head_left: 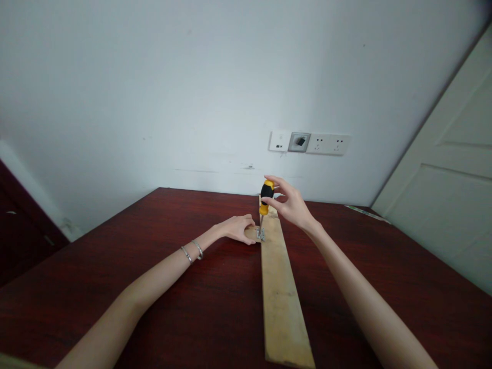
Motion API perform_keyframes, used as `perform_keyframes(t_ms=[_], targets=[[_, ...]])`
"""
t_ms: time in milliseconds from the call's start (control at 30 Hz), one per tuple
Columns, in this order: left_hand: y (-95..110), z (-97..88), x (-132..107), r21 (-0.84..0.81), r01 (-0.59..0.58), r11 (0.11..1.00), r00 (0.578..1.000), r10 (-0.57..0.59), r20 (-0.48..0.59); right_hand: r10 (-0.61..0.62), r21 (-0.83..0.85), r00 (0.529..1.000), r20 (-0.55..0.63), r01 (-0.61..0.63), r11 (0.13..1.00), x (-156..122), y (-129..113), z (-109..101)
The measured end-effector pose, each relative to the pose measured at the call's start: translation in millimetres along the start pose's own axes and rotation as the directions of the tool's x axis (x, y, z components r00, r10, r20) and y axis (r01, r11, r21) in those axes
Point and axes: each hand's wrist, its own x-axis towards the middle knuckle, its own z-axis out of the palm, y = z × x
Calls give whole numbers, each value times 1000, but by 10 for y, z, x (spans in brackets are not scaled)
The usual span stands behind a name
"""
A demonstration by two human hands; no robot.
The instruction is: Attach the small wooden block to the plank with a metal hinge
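A long pale wooden board (282,292) lies on the dark red table (115,246), running away from me. Near its far end a small metal bracket (262,234) joins it to a short wooden piece (252,233) at its left. My right hand (290,205) pinches the black-and-yellow handle of a screwdriver (266,197), which stands upright with its tip on the bracket. My left hand (237,228) rests on the short wooden piece beside the bracket, fingers curled over it. Two thin bracelets (192,251) circle my left wrist.
A white wall stands behind the table with a row of sockets (309,143). A white door (442,189) is at the right. A flat strip (365,212) lies at the table's far right edge. Dark furniture (19,230) stands at the left.
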Motion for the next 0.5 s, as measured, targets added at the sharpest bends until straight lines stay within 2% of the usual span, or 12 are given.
perform_keyframes(t_ms=[167, 500], targets=[[-1, 5, 3, -4, -7, 1000, 1000, 7, -11, -45, -6, 999, -28, 45, 999, 4, -10, 31], [-8, 9, 2, 2, 0, 1000, 1000, 0, -12, -36, -81, 999, 34, 39, 996, -12, -43, 14]])
